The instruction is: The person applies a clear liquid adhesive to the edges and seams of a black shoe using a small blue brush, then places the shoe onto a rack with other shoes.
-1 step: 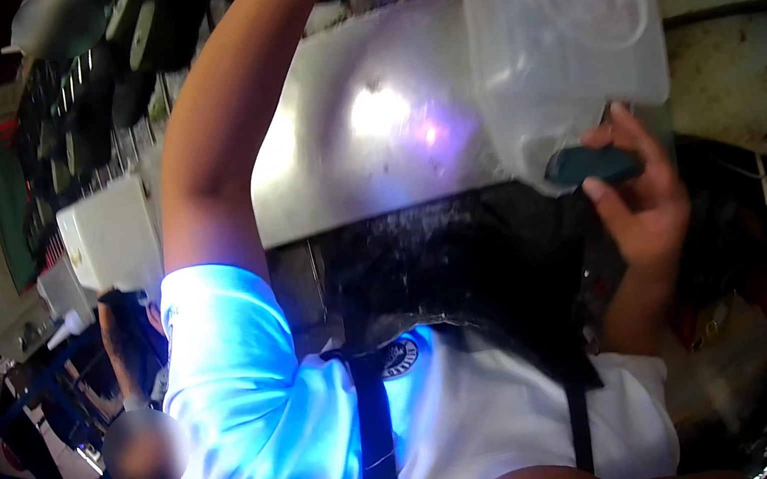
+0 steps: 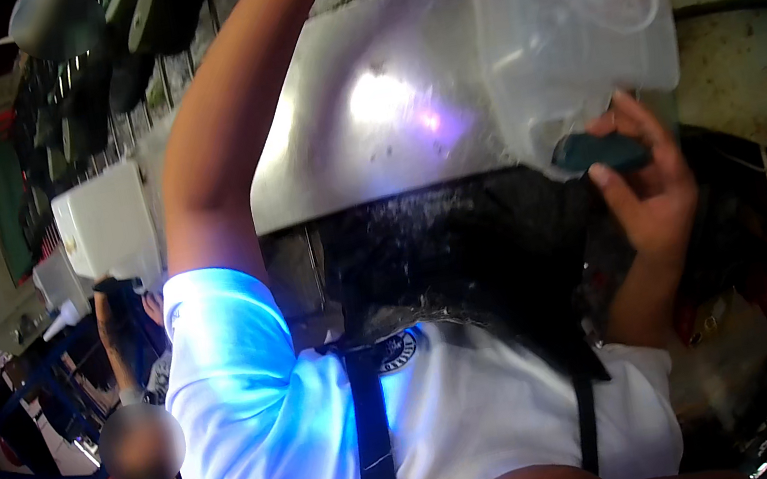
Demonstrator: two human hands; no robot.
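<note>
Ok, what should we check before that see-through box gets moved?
1. Right hand grip on the clear plastic container: fingers only at its lower corner, by a dark blue piece: not ok.
2. Left hand: left arm raised, hand out of frame: cannot tell.
3. Container level: tilted: not ok.
4. Contents: looks empty: ok.
5. Gap to the shiny metal panel behind: cannot tell.

The tub (image 2: 569, 15) sat right of the raised arm (image 2: 224, 134), before the hood (image 2: 362, 111), above the hand (image 2: 648, 185).
</note>
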